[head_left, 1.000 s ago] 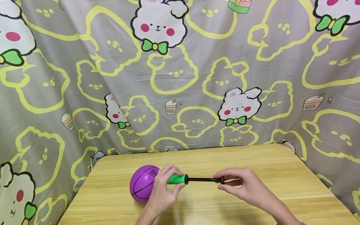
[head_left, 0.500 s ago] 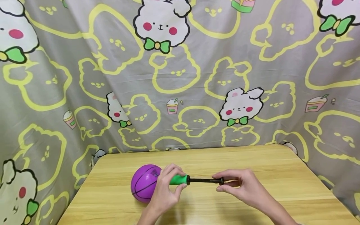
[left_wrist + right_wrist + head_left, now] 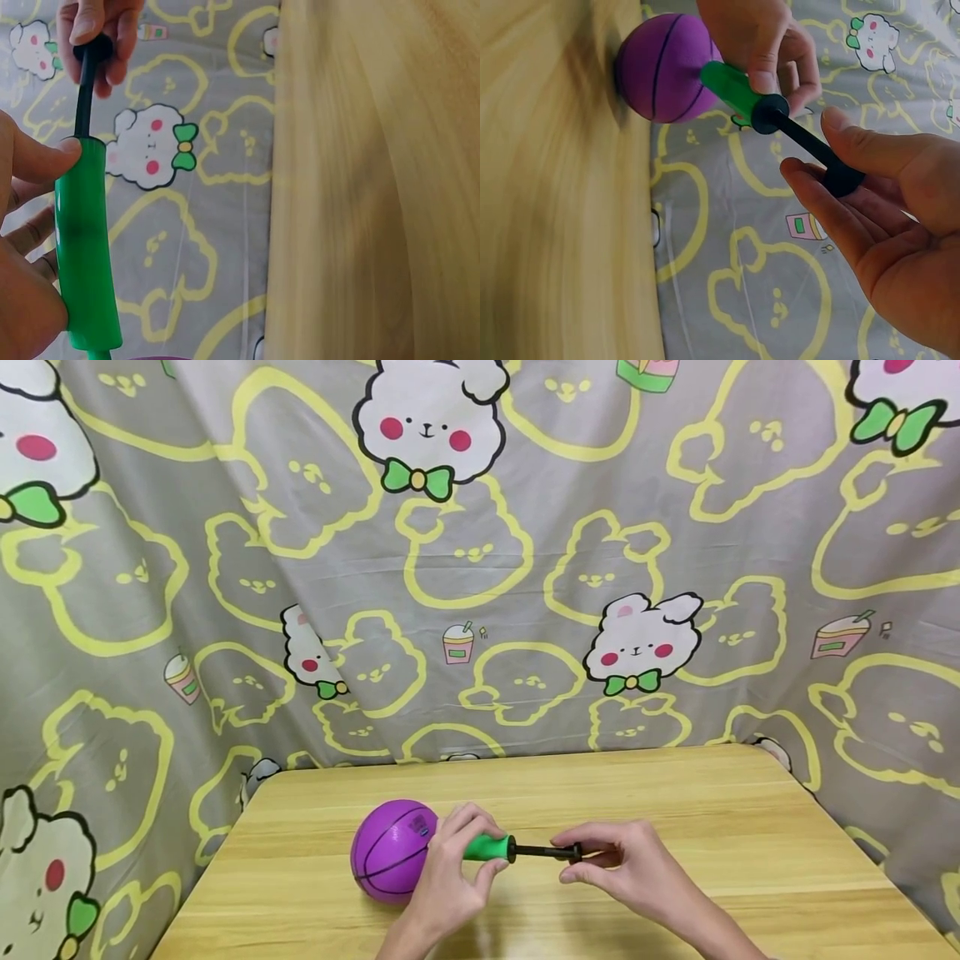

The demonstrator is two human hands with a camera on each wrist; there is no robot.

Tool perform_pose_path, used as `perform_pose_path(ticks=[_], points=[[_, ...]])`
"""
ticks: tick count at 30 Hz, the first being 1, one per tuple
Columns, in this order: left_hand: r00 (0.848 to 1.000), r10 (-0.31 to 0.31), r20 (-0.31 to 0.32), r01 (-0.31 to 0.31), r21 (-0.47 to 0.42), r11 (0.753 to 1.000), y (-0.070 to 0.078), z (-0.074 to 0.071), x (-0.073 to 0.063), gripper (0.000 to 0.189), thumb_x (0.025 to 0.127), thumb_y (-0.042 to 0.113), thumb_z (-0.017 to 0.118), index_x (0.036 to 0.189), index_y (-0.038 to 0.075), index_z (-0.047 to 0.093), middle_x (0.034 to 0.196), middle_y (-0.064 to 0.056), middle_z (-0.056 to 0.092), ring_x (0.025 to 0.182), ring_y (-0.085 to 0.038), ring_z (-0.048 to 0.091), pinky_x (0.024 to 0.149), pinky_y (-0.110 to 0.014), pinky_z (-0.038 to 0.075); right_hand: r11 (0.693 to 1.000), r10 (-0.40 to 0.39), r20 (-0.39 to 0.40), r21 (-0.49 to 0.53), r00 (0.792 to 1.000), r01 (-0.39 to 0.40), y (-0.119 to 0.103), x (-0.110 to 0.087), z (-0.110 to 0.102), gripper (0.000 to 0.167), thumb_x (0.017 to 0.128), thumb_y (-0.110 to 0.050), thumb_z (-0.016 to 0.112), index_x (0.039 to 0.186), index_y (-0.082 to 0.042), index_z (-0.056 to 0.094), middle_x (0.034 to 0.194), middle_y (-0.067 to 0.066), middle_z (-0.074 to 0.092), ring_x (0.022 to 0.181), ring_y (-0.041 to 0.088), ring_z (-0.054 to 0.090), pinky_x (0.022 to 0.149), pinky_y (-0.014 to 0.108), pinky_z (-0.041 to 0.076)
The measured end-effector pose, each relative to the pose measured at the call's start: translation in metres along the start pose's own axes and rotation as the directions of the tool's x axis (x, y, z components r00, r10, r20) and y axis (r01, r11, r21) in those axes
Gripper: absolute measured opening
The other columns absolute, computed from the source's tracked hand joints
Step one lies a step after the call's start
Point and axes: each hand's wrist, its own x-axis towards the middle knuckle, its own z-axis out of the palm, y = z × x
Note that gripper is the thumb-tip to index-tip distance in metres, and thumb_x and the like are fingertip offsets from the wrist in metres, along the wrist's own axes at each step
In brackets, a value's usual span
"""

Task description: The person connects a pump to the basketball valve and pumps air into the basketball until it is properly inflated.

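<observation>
A purple basketball [image 3: 392, 850] rests on the table at left of centre, partly hidden behind my left hand [image 3: 448, 883]. That hand grips the green barrel of a hand pump [image 3: 489, 847], which lies roughly level with its far end at the ball. In the left wrist view the thumb presses near the barrel's black cap, and the green barrel [image 3: 84, 240] shows almost whole. A short length of black rod [image 3: 542, 852] sticks out to the right. My right hand [image 3: 637, 867] holds the pump's black end handle [image 3: 843, 180] between thumb and fingers.
Both hands work above a light wooden table [image 3: 675, 785]. Behind it and along both sides hangs a grey curtain [image 3: 525, 568] printed with cartoon animals. The table's back edge meets the curtain.
My right hand has moved left, pushing the rod further into the barrel, so less of it shows. My left hand, the barrel and the ball have shifted slightly right.
</observation>
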Motion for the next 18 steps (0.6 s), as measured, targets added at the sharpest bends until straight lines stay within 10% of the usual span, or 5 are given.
perform_pose_path(ticks=[18], points=[[1.000, 0.014, 0.024, -0.014, 0.004, 1.000, 0.004, 0.007, -0.002, 0.036, 0.070, 0.006, 0.082, 0.100, 0.021, 0.067, 0.102, 0.012, 0.059, 0.099, -0.007, 0.058, 0.084, -0.033, 0.041, 0.996, -0.073, -0.069, -0.048, 0.995, 0.070, 0.010, 0.000, 0.025, 0.032, 0.083, -0.006, 0.082, 0.114, -0.002, 0.075, 0.101, 0.013, 0.077, 0.086, 0.010, 0.074, 0.065, 0.030, 0.059]])
